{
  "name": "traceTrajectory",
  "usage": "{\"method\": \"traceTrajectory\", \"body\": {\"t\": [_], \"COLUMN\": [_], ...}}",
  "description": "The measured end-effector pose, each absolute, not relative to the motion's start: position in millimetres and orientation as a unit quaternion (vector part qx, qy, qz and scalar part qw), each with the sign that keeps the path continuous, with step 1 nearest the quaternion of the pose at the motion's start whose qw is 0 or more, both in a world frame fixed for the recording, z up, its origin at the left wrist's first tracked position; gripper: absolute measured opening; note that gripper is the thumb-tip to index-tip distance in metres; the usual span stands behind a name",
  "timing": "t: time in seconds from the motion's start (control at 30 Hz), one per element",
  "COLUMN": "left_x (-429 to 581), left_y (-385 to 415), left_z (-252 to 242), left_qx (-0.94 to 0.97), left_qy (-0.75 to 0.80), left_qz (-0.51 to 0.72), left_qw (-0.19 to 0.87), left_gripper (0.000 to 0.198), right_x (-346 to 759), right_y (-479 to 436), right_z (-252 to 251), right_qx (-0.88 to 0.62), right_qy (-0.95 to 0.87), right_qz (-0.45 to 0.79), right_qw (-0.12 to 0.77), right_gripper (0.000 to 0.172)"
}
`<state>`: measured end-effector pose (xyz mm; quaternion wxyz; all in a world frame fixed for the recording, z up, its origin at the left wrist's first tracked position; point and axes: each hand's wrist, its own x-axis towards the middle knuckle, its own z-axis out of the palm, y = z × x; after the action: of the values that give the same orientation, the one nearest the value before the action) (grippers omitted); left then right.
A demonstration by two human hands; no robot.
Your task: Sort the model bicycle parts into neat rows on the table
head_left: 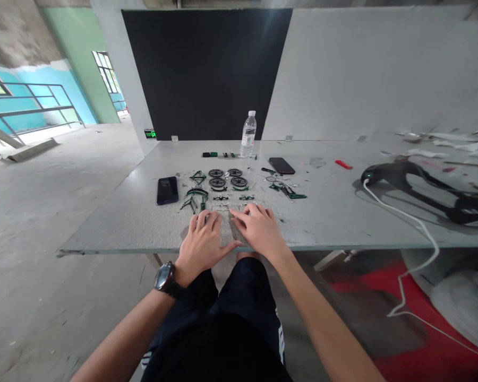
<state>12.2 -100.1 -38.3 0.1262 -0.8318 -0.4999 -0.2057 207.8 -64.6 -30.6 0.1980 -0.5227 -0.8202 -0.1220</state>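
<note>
My left hand [202, 239], with a black watch [165, 277] on its wrist, rests near the table's front edge. Its fingers are spread, thumb pointing right, and nothing shows in it. Close beside it, my right hand [261, 227] has its index finger stretched toward tiny pale parts on the tabletop; its thumb is apart. Just beyond both hands lie small model bicycle pieces: black spoked wheels [239, 182], a green frame [198, 177], dark curved fenders [197, 192] and a small green bracket [246, 198]. What lies under the fingers is hidden.
A phone [167, 190] lies left of the pieces, and another phone [282, 165] lies behind to the right. A water bottle [248, 135] stands at the back. Green rods and small tools [289, 191] lie right; a black headset-like device [406, 178] trails a white cable [418, 220].
</note>
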Motion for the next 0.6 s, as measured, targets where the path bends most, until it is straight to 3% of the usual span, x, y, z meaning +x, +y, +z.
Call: {"method": "traceTrajectory", "body": {"t": [0.6], "left_x": [12.2], "left_y": [-101.3], "left_z": [-36.6], "left_qx": [-0.83], "left_qy": [-0.503], "left_qz": [-0.196], "left_qw": [0.14], "left_gripper": [0.076], "right_x": [208.4], "right_y": [-66.3], "right_z": [-29.8], "right_qx": [-0.514], "right_qy": [-0.824], "right_qz": [-0.122], "right_qw": [0.205], "right_gripper": [0.034]}}
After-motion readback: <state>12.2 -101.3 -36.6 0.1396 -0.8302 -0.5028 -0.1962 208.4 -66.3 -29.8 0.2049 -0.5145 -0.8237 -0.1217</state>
